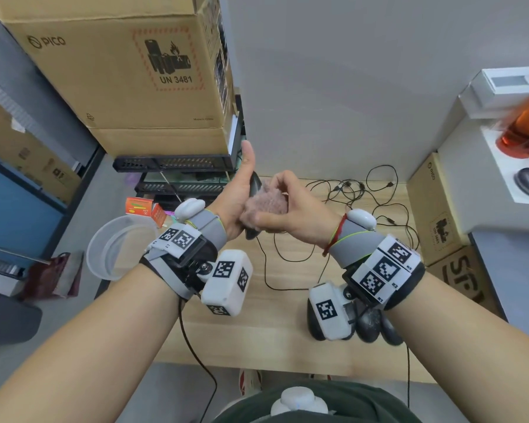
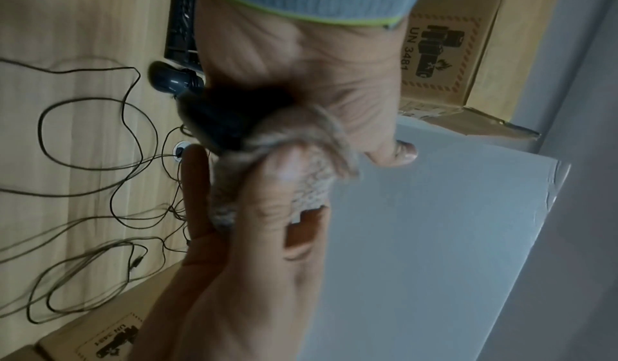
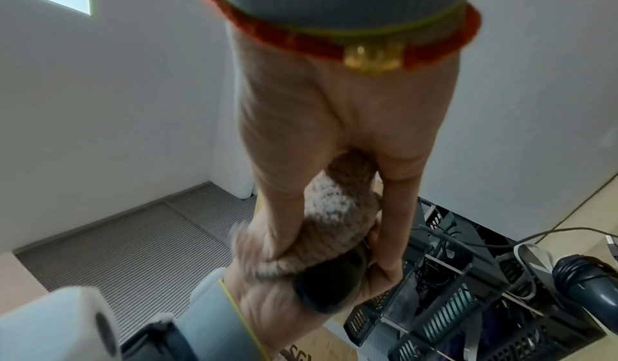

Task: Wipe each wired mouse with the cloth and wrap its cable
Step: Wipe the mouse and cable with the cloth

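My left hand point(image 1: 235, 197) grips a black wired mouse point(image 1: 253, 187) on its edge above the wooden table point(image 1: 257, 331), thumb pointing up. My right hand point(image 1: 297, 209) holds a bunched pink cloth point(image 1: 268, 200) and presses it against the mouse's face. The mouse's cable point(image 1: 266, 270) hangs down and loops over the table. In the left wrist view the dark mouse point(image 2: 224, 121) sits in the left palm point(image 2: 301, 76) with the cloth point(image 2: 311, 187) wrapped over a right finger. The right wrist view shows the cloth point(image 3: 334, 208) between the right fingers point(image 3: 277, 218), over the mouse point(image 3: 331, 285).
Several more dark mice point(image 1: 370, 326) lie at the table's near right, under my right wrist. Tangled cables point(image 1: 348, 190) spread across the far right. Black mesh racks point(image 1: 177, 163) and cardboard boxes point(image 1: 119, 71) stand to the left, and a box point(image 1: 434, 209) to the right.
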The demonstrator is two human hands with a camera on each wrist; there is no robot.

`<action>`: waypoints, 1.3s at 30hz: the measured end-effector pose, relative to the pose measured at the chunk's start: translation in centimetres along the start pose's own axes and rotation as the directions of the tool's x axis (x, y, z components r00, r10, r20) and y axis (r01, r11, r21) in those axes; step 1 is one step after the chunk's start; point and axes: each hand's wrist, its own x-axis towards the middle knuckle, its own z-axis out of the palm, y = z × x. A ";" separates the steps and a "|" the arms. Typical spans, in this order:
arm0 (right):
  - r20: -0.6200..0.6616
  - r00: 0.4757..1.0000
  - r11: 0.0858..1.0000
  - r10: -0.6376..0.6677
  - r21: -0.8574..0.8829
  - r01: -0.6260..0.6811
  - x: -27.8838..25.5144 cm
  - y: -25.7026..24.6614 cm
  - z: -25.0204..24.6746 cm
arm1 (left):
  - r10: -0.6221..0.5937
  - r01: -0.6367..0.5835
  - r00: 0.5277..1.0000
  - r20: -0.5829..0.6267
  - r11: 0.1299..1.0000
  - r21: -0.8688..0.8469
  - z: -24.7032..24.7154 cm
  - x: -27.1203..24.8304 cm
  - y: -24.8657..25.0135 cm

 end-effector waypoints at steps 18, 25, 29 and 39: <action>-0.383 0.911 0.984 0.153 0.140 -0.107 2.3 2.1 -3.5 | 0.095 -0.048 0.981 -0.171 0.963 0.264 1.0 -0.9 -0.6; -0.241 0.918 0.899 0.314 0.388 -0.205 1.8 2.4 -3.7 | 0.230 -0.104 0.964 -0.136 0.792 0.602 -1.0 -0.9 -0.2; -0.038 0.944 0.816 0.327 0.515 -0.262 1.9 2.4 -2.4 | 0.283 -0.166 0.959 -0.024 0.625 0.763 0.0 -1.0 -0.2; -0.058 0.933 0.745 0.354 0.621 -0.244 2.9 2.6 -1.8 | 0.218 -0.039 0.976 0.010 0.129 0.991 0.1 -0.7 -0.5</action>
